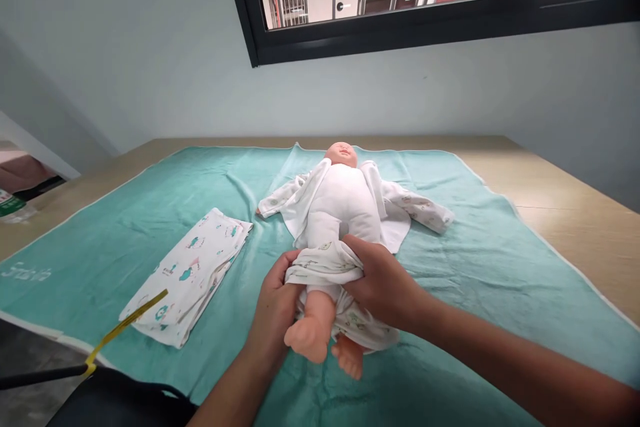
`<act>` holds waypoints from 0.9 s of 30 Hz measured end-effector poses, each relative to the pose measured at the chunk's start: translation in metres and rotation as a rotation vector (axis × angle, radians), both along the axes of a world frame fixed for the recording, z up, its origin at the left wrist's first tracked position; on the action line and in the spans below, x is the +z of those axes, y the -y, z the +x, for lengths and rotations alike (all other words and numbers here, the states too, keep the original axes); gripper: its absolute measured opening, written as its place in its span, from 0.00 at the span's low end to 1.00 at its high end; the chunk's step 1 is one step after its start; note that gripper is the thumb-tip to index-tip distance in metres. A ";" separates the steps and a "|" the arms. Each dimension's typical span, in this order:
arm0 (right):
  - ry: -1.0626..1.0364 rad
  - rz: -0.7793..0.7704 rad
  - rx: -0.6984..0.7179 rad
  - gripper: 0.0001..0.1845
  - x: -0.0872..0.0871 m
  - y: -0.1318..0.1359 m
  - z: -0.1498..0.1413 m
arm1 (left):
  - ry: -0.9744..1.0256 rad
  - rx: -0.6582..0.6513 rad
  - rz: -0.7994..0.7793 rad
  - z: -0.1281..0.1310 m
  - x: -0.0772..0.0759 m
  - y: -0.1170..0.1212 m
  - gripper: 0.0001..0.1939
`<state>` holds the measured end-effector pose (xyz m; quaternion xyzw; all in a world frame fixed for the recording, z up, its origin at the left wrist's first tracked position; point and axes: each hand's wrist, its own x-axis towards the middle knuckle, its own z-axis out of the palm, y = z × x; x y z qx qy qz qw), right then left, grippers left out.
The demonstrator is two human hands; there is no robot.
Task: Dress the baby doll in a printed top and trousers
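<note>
A baby doll (345, 197) lies on its back with its feet toward me, its white cloth body showing between the sides of an open patterned jacket (420, 208). Bunched around its lower legs are white patterned pants (325, 261). My left hand (280, 290) grips the gathered cloth on the left side, thumb on top. On the right side my right hand (377, 280) pinches the same cloth. One bare foot (310, 339) pokes out of a leg opening, and the other foot (349, 355) shows below it beside loose fabric.
A teal towel (465, 300) covers much of the wooden table (560, 213). Left of the doll lies a folded white printed cloth (193, 270). A plastic bottle (15, 207) is at the far left edge. A black item with a yellow strap (125, 323) is at lower left.
</note>
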<state>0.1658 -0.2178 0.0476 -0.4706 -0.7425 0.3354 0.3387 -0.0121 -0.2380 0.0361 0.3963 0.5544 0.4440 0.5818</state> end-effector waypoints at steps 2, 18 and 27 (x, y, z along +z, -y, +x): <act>-0.023 -0.004 0.022 0.08 0.001 -0.003 0.001 | 0.070 -0.001 -0.009 -0.001 0.001 0.001 0.23; 0.222 0.150 0.227 0.28 0.009 0.006 0.014 | -0.103 -0.054 0.273 -0.010 -0.039 -0.016 0.20; 0.118 0.272 0.100 0.18 -0.011 -0.003 0.007 | -0.421 -0.191 0.540 -0.013 -0.025 -0.020 0.13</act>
